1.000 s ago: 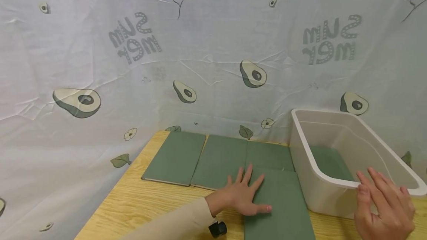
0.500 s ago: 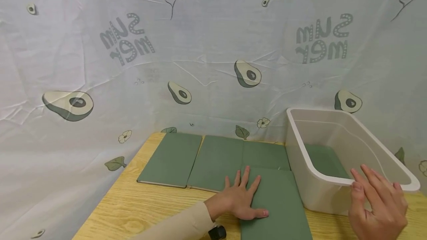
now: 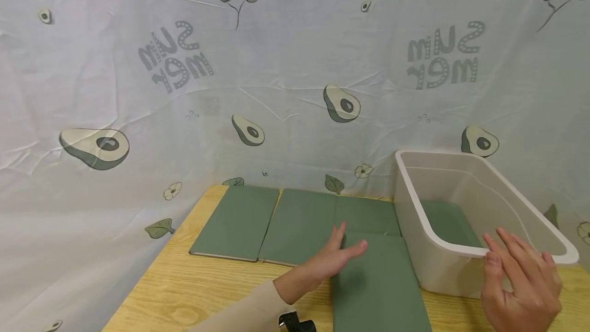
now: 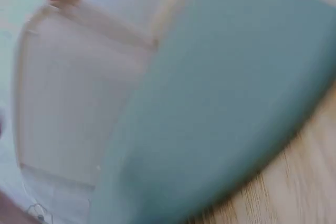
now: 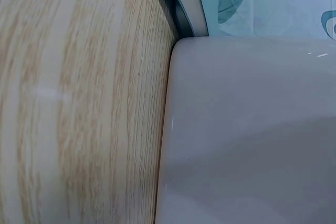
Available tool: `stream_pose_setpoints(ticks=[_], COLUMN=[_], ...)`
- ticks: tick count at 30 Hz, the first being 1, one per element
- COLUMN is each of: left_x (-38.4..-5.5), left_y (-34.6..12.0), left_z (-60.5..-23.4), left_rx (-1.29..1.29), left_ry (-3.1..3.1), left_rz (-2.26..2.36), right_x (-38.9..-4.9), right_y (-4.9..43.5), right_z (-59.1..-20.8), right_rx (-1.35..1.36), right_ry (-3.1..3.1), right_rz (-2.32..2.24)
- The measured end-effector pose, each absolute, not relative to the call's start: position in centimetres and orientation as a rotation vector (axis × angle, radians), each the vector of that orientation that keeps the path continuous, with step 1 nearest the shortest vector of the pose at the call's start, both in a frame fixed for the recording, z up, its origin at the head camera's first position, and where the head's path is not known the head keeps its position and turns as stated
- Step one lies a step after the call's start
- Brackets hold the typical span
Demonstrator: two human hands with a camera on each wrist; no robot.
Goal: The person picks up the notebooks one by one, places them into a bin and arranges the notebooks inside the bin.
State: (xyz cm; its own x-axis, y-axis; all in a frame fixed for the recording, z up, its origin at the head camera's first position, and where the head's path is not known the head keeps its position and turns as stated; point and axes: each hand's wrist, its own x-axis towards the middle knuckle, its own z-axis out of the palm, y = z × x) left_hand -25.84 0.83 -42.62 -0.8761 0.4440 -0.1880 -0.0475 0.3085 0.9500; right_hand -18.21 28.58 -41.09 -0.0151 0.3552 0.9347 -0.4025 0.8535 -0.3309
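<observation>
Head view: left hand [image 3: 325, 263] hung over nearest green-covered book [image 3: 380, 286], fingers straight, thumb wide, gripping nothing; shadow [image 3: 355, 279] on cover suggested palm clear of it. Book lay flat on tabletop [image 3: 184, 291], far end apparently lapping rear row of green-covered books [image 3: 298, 222]; beige plastic bin [image 3: 454, 271] closed off row's right end, likely why nearest book sat in front. Right hand [image 3: 524, 283], fingers straight, holding nothing, hung at bin's near rim, perhaps steadying it; contact unclear.

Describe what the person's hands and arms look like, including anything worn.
The left hand is bare, its plain cream sleeve reaching toward the wrist, where a small black camera is worn. The right hand is bare too; no sleeve shows there in the head view.
</observation>
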Motion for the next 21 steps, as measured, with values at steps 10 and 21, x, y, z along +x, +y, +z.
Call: stream_pose_setpoints(ticks=[10, 21], left_x=[-25.4, -25.2], left_y=[0.3, -0.2], left_z=[-42.2, -42.7], left_rx=[-0.043, -0.100], left_ry=[1.588, 1.493], left_rz=[2.354, 2.420], right_x=[-18.1, -18.4], right_y=[28.7, 29.1], right_z=[-41.1, -41.4], right_rx=[0.049, 0.077], right_ry=[-1.465, -1.466], right_rz=[0.601, 0.575])
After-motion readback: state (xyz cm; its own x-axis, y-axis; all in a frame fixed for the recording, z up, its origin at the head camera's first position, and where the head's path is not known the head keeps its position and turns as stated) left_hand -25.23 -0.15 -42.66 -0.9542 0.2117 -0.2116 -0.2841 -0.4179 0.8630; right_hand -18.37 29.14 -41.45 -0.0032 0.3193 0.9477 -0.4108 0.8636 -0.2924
